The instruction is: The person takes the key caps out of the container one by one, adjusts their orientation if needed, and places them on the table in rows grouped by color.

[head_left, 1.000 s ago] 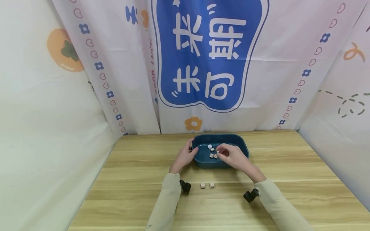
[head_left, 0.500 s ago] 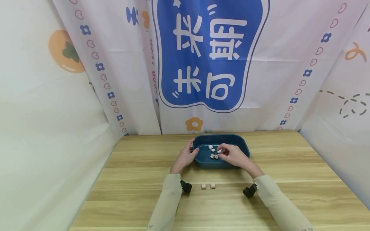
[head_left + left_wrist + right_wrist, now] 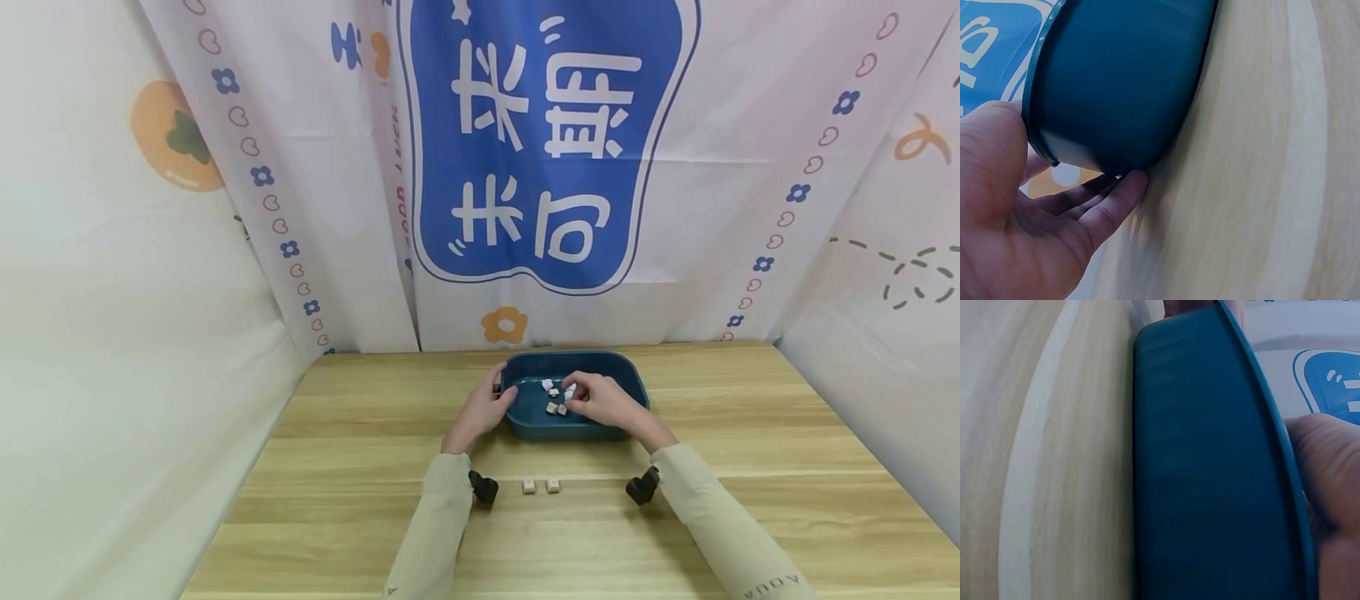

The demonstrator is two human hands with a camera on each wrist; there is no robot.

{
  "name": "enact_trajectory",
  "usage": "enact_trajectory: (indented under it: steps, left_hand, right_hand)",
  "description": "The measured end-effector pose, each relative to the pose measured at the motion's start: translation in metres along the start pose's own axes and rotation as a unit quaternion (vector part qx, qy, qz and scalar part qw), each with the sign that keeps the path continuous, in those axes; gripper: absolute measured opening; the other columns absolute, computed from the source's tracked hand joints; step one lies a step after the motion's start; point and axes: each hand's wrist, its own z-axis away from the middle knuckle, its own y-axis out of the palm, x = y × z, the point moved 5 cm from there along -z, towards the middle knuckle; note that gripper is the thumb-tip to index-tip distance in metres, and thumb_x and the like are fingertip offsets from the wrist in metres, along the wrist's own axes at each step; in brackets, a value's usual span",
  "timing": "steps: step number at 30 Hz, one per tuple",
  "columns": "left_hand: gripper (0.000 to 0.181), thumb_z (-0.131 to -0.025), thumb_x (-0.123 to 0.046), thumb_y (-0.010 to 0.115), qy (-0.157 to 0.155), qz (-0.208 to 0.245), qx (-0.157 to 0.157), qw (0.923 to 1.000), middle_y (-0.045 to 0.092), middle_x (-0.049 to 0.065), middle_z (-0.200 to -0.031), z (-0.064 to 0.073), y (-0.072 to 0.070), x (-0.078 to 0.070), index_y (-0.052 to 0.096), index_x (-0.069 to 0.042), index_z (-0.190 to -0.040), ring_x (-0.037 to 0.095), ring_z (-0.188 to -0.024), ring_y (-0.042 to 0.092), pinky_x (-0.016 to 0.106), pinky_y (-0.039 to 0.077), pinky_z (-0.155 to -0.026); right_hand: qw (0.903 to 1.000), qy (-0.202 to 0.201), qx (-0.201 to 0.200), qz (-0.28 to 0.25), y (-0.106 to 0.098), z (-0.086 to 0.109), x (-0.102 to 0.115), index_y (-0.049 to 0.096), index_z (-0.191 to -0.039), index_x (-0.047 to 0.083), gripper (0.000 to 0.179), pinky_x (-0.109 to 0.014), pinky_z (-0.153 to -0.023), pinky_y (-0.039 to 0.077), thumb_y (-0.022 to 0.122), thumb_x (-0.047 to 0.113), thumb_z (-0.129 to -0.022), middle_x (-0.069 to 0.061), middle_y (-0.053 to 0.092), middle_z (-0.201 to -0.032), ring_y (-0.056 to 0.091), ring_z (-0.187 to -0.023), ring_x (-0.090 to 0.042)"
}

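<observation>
A dark blue-green rectangular tray (image 3: 570, 433) stands on the wooden table with several small pale keycaps (image 3: 552, 408) scattered inside. My left hand (image 3: 483, 408) grips its left end, thumb over the rim and fingers against the outer wall; the left wrist view shows those fingertips (image 3: 1138, 181) low on the wall. Over the tray's right side reaches my right hand (image 3: 603, 402), thumb and forefinger curved around white keycaps (image 3: 570, 395). I cannot tell whether they pinch one. In the right wrist view the tray wall (image 3: 1210, 456) hides most of that hand's fingers.
Two keycaps (image 3: 529, 487) sit side by side on the table (image 3: 360, 500) in front of the tray, between my forearms. Behind the table's far edge hangs a printed cloth (image 3: 360, 283), close to the tray's back.
My right fingertips work around the keycaps in the tray; more white shows between them now. The right wrist has shifted slightly left. My left hand keeps its hold on the tray.
</observation>
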Motion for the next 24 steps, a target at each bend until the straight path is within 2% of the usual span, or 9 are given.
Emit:
enact_trajectory:
  steps: [4,10,17,24]
  left_hand:
    - [0.058,-0.101,-0.034,0.052,0.005,0.003,0.000,1.0000,0.048,0.020,-0.147,0.000,0.000,0.000,0.030,-0.026,-0.154,0.035,-0.132,0.049,0.053,0.045,-0.104]
    - [0.058,-0.102,-0.033,0.052,0.032,-0.007,-0.001,0.9995,0.048,0.021,-0.146,0.001,-0.001,-0.001,0.030,-0.022,-0.155,0.036,-0.131,0.050,0.053,0.045,-0.102]
    - [0.058,-0.101,-0.034,0.052,0.024,-0.007,-0.001,0.9997,0.047,0.020,-0.147,0.000,-0.001,-0.001,0.030,-0.024,-0.155,0.036,-0.132,0.050,0.054,0.045,-0.103]
    - [0.060,-0.101,-0.037,0.051,0.027,-0.014,0.001,0.9996,0.046,0.019,-0.149,-0.001,0.000,0.003,0.029,-0.024,-0.155,0.035,-0.133,0.049,0.053,0.044,-0.104]
  right_hand:
    - [0.9999,0.002,0.012,-0.005,0.004,-0.006,-0.003,0.064,-0.119,0.005,0.031,-0.029,-0.068,0.049,0.068,0.016,-0.091,-0.002,0.069,-0.089,0.059,-0.076,-0.013]
    - [0.9996,0.008,0.026,0.005,0.011,-0.015,-0.008,0.065,-0.118,0.008,0.030,-0.028,-0.064,0.047,0.070,0.018,-0.090,-0.001,0.066,-0.083,0.057,-0.071,-0.012]
    - [0.9989,0.018,0.041,0.014,0.014,-0.020,-0.012,0.067,-0.115,0.011,0.026,-0.028,-0.064,0.046,0.070,0.017,-0.090,0.000,0.065,-0.080,0.056,-0.070,-0.012]
    - [0.9971,0.030,0.067,0.018,0.018,-0.022,-0.016,0.069,-0.111,0.015,0.020,-0.029,-0.069,0.049,0.069,0.018,-0.091,0.000,0.067,-0.087,0.059,-0.076,-0.013]
